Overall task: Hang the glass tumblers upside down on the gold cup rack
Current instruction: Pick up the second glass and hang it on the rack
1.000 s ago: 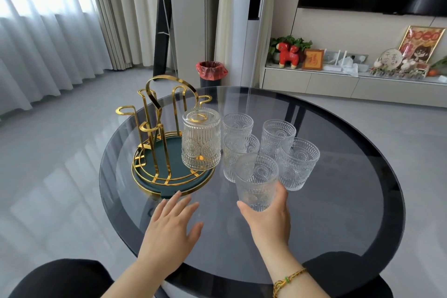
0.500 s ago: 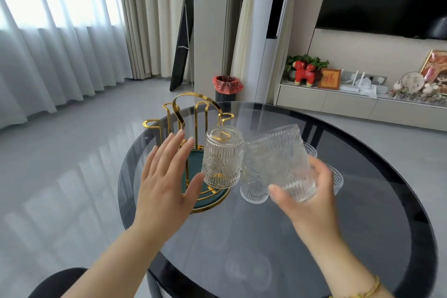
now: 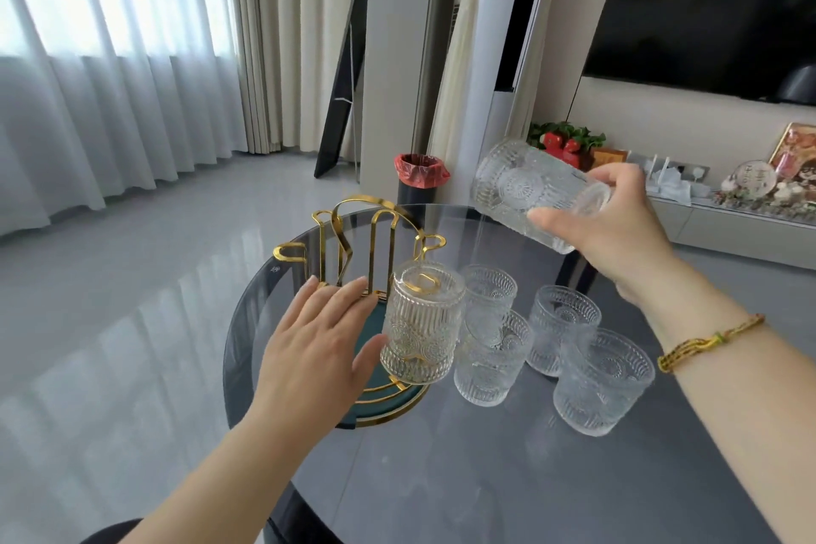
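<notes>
The right hand [image 3: 618, 230] is wrapped around a glass tumbler [image 3: 536, 194], fingers closed on its lower body, and holds it tipped on its side in the air above the far part of the bench [image 3: 441, 477], mouth turned leftward toward the gold cup rack [image 3: 371, 234]. The left hand [image 3: 318, 349] is spread flat and holds nothing; it hovers in front of the rack, just beside the hung tumbler [image 3: 419, 322] that sits mouth-down over a near peg, though whether the thumb touches that glass cannot be told. By my reading, this is the carrying and turning step for a second glass: the next move calls for finishing the turn until the mouth faces down, then lowering it squarely over a free peg. The empty pegs stand at the rack's left and rear, so the open left hand and the hung glass lie partly in the path; the lowering glass could knock either. Four upright tumblers [image 3: 569, 327] wait clustered on the bench to the right of the rack, close together and near the rack's green tray [image 3: 379, 411]. A red-lined bin [image 3: 419, 181] stands on the floor beyond.
</notes>
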A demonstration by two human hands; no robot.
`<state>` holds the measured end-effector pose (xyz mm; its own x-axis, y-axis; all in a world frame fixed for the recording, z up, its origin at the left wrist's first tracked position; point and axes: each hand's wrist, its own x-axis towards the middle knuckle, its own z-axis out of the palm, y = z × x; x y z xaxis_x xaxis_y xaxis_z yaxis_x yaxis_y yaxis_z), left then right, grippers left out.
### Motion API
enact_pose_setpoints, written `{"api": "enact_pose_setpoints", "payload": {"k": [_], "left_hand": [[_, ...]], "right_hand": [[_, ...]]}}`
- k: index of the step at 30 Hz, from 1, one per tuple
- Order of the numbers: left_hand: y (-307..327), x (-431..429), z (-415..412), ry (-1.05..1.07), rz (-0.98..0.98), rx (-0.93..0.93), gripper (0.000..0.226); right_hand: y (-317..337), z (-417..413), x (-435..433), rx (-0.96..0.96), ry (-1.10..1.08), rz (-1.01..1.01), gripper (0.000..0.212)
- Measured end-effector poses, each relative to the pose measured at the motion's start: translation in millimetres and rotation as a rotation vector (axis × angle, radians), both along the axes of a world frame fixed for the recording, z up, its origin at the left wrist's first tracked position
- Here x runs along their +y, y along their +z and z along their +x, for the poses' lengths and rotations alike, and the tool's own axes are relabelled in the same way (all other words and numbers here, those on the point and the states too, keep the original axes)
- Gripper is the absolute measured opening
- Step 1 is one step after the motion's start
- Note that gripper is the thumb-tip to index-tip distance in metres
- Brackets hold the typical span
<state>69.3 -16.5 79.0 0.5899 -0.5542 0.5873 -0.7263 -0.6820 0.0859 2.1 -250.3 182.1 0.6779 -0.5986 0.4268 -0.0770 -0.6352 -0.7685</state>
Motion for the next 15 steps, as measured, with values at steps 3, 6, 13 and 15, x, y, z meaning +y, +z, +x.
{"api": "enact_pose_setpoints", "payload": {"k": [3,6,13,15], "left_hand": [[-1,9,0,-0.029,-0.050,-0.011,0.076],[-1,17,-2,-0.053,-0.117,-0.016,0.073],[0,17,-5,-0.012,-0.159,-0.010,0.061],[4,16,-5,0.008,-0.184,-0.016,0.042]], "right_hand": [[15,5,2,0.100,0.051,-0.116,0.061],[26,9,7,0.166,0.088,-0.213,0.060],[34,33,24,0.345,0.173,-0.310,0.073],[33,41,28,0.409,0.214,-0.335,0.075]]}}
